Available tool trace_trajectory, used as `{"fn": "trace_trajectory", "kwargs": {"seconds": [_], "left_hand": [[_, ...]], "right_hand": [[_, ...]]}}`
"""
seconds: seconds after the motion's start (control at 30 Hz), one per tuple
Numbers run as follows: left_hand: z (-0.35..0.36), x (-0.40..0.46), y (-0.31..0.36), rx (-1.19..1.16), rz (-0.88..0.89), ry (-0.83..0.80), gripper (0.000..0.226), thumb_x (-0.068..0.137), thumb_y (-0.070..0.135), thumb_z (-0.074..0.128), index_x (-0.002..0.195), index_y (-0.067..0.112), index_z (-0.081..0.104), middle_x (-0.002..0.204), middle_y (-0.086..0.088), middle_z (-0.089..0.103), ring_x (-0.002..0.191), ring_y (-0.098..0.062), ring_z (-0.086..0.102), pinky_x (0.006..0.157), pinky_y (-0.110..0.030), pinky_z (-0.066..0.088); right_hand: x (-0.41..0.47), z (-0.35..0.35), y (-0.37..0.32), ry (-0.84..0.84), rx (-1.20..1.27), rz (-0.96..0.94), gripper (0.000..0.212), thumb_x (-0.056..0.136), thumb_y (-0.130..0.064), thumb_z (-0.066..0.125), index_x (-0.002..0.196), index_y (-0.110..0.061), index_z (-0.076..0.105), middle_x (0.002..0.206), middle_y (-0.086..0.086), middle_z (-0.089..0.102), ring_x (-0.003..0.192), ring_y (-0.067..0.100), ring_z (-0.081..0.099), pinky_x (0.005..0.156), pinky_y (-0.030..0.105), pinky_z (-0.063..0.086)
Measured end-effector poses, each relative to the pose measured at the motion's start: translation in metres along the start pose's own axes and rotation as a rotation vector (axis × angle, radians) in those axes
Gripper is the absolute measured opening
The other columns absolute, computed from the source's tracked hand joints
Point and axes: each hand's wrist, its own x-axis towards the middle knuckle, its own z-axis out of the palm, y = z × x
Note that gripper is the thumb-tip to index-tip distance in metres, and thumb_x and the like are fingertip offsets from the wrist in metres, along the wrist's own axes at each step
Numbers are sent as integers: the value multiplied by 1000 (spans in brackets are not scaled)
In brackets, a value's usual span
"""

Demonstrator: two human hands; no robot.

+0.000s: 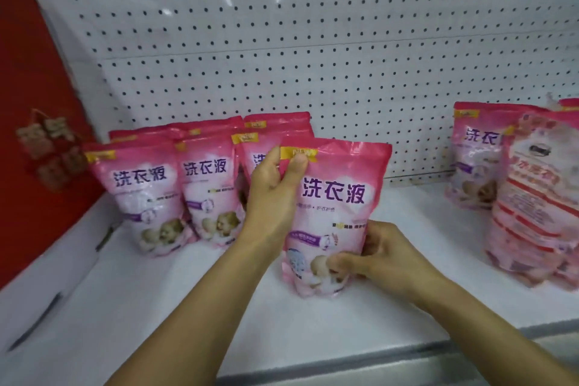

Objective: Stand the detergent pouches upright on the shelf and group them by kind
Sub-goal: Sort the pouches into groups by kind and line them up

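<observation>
Two bare forearms reach in from the bottom edge toward a white shelf [175,307] backed by white pegboard [313,41]. Both hands grasp one pink detergent pouch [341,197], which stands upright near the middle of the shelf. The left hand [272,194] pinches the pouch's top left corner, thumb in front and fingers behind. The right hand [382,257] wraps around the lower right side near the base, its thumb pressing the front.

Just to the left and slightly behind, a cluster of matching pink pouches [175,185] stands upright in rows. To the right, well apart, another pink pouch of that look [476,160] stands partly hidden behind a group of paler pouches with red printing [532,207], which seem a different kind.

The held pouch looks soft, glossy and filled with liquid, so it will likely sag, bulge and slide under a loose grip. Holding the stiffer sealed top edge while steadying the wide bottom seems the safest way to keep it upright. A red panel [37,103] closes the shelf on the left.
</observation>
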Motion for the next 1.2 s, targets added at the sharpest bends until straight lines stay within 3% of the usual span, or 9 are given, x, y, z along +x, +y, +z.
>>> {"fn": "trace_trajectory", "kwargs": {"seconds": [0.13, 0.23, 0.33, 0.57, 0.67, 0.83, 0.93, 1.07, 1.2], "left_hand": [[-63, -5, 11, 45, 47, 147, 11, 96, 23, 62, 90, 26, 71, 92, 3, 75, 97, -24, 69, 99, -55, 50], [-110, -6, 18, 75, 50, 255, 17, 95, 22, 64, 83, 31, 74, 95, -5, 74, 98, -34, 69, 97, -59, 50], [-148, -5, 21, 59, 5, 373, 18, 94, 17, 64, 83, 25, 74, 90, -8, 73, 87, -26, 68, 91, -56, 55], [-199, 3, 12, 138, -51, 552, 17, 97, 17, 59, 87, 25, 69, 95, -7, 75, 92, -27, 71, 92, -53, 55], [-201, 5, 7, 175, -35, 580, 15, 95, 11, 60, 103, 24, 63, 103, -2, 73, 100, -23, 70, 95, -51, 54], [-171, -8, 16, 574, 301, 665, 58, 86, 15, 64, 139, 20, 40, 133, 2, 45, 127, -19, 43, 114, -29, 32], [-128, -20, 26, 708, 520, 584, 51, 87, 7, 63, 135, 6, 45, 134, -13, 47, 127, -26, 40, 109, -10, 19], [-56, -24, 24, 490, 537, 309, 38, 90, 10, 60, 126, 17, 52, 126, 2, 56, 120, -17, 53, 105, -39, 42], [33, -32, 28, 359, 457, 14, 29, 89, 19, 59, 118, 26, 55, 119, 12, 60, 114, -4, 56, 97, -30, 48]], "right_hand": [[26, 56, -22, -49, 48, -70, 23, 75, 0, 78, 96, -7, 72, 79, 1, 77, 67, 11, 73, 58, 18, 52], [52, 104, -36, -82, 15, -121, 30, 72, -3, 81, 101, -5, 72, 88, 2, 77, 75, 14, 75, 67, 26, 60], [73, 147, -47, -92, 17, -136, 29, 71, -4, 82, 99, -5, 72, 91, 7, 77, 77, 17, 75, 73, 32, 61], [94, 210, -55, -117, -31, -153, 42, 64, -24, 84, 103, -23, 69, 96, -6, 75, 87, 11, 72, 84, 39, 59], [93, 208, -59, -153, -84, -160, 53, 64, -34, 82, 112, -25, 63, 106, -7, 72, 97, 13, 68, 90, 40, 56], [68, 162, -63, -57, -187, -176, 50, 73, -41, 78, 117, -25, 59, 98, -14, 62, 89, 4, 61, 80, 23, 52], [43, 112, -62, 57, -233, -236, 24, 84, -30, 72, 107, -24, 67, 93, -15, 65, 80, -1, 59, 75, 16, 48], [-1, 29, -65, 205, -327, -296, 9, 90, -24, 64, 94, -23, 72, 91, -12, 72, 79, 3, 63, 75, 23, 52], [-59, -65, -85, 381, -440, -376, 11, 91, -15, 64, 89, -22, 73, 80, -12, 72, 72, 6, 66, 64, 18, 51]]}}
